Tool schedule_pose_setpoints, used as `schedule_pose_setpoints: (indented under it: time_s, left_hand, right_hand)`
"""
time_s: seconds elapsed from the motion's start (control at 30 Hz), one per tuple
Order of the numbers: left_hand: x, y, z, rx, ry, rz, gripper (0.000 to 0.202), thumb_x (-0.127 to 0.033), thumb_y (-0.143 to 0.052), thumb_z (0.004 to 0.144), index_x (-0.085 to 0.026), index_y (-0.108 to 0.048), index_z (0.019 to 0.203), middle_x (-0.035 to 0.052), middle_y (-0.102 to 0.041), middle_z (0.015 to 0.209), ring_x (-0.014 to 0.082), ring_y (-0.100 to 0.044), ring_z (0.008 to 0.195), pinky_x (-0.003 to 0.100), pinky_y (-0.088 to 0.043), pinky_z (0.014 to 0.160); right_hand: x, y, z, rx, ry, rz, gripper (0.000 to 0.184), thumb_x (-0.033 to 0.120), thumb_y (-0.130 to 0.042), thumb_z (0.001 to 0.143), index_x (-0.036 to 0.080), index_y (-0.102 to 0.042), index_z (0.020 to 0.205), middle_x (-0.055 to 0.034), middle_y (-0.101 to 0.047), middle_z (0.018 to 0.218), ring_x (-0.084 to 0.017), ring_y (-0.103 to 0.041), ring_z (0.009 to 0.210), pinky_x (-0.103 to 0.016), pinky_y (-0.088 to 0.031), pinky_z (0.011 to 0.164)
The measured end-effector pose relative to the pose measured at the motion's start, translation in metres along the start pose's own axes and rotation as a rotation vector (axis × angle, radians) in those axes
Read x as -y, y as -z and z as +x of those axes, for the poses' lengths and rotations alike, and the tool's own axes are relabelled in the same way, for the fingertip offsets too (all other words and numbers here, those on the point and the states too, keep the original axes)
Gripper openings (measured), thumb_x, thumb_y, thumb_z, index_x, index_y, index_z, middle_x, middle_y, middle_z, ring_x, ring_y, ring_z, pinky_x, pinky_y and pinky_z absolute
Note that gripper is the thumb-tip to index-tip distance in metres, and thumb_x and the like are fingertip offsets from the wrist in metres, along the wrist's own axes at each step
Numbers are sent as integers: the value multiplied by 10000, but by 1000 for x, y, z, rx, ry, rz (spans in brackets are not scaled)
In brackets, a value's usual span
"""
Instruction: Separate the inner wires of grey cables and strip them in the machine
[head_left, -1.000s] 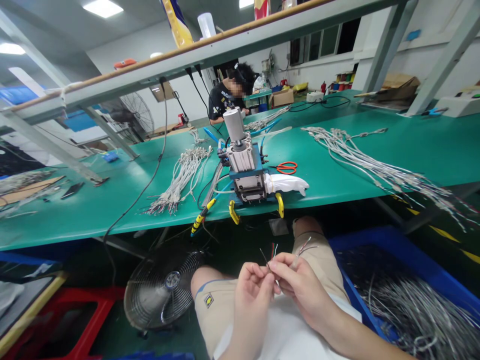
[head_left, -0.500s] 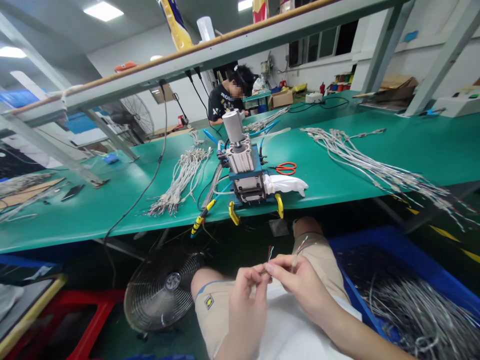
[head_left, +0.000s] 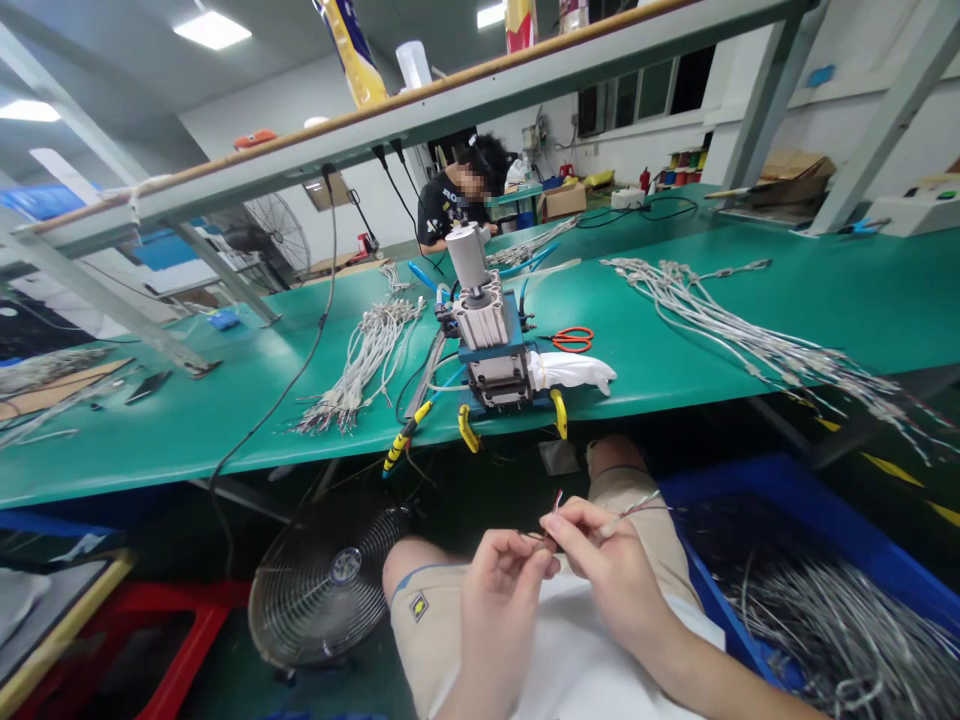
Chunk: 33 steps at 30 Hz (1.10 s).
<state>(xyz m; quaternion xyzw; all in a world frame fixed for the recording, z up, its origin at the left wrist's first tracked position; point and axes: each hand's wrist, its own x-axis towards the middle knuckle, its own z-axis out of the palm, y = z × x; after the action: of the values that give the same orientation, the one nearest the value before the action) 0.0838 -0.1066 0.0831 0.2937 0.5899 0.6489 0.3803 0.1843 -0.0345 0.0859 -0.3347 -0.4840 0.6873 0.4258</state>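
Note:
Over my lap, my left hand (head_left: 501, 590) and my right hand (head_left: 607, 570) meet fingertip to fingertip, both pinched on the end of a thin grey cable (head_left: 637, 508). Its short coloured cores, red among them, stick up between my fingers. The rest of the cable trails off to the right past my knee. Straight ahead on the green bench (head_left: 187, 430) stands a small blue pneumatic press (head_left: 491, 345) with a silver cylinder on top, out of reach of both hands.
A blue bin (head_left: 757, 490) full of grey cables sits by my right leg, and a floor fan (head_left: 326, 580) by my left. Cable bundles (head_left: 360, 360), orange scissors (head_left: 571, 337) and yellow-handled pliers (head_left: 401, 435) lie on the bench. Another person (head_left: 457, 195) sits at the far side.
My hands have shifted slightly up and right while working the cable end; the loose cable now swings out further to the right. The coloured cores sit lower between my fingers.

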Motion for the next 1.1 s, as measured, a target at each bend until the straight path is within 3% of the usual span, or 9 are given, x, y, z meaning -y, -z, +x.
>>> schedule_pose_setpoints:
  time_s: [0.17,0.37,0.5,0.63,0.9,1.1]
  left_hand:
    - [-6,-5,1,19,50,-68,235,-258,-770,747,-176,-550,741,29,-716,753,151,-675,661,272,-550,676]
    - [-6,-5,-2,38,74,-63,213,-281,-770,745,-165,-616,835,54,-728,757,167,-680,650,292,-551,686]
    - [-8,-3,-4,117,101,-75,309,-336,-772,749,-148,-640,955,61,-705,768,185,-681,676,299,-552,667]
    - [-7,-2,-1,155,115,-77,301,-415,-731,783,-132,-638,831,46,-661,704,145,-627,558,257,-506,539]
    - [-5,-6,1,95,79,-104,306,-401,-718,805,-146,-573,716,-1,-595,581,103,-553,491,217,-449,506]
    - [2,-3,-2,68,8,20,270,-378,-651,865,-160,-549,744,-15,-540,615,92,-506,492,188,-382,434]
  right_hand:
    - [-6,4,2,-52,-30,29,270,403,-724,803,183,-627,679,79,-325,505,-76,-204,447,-246,-154,414]
    - [-6,5,4,-41,-97,149,294,442,-700,823,179,-599,739,117,-236,468,-63,-138,440,-239,-102,423]
    - [0,4,2,51,-95,105,311,462,-711,805,170,-628,739,76,-380,531,-57,-269,420,-215,-190,399]
    - [7,-1,-2,100,-11,28,305,428,-718,806,162,-656,670,4,-520,687,-122,-504,586,-231,-402,502]
    - [2,-5,-3,174,-87,152,277,396,-713,825,178,-620,683,45,-501,572,-101,-503,430,-225,-415,414]
    - [2,-2,-3,163,-58,25,263,384,-690,845,176,-643,690,25,-550,540,-123,-540,463,-237,-438,452]
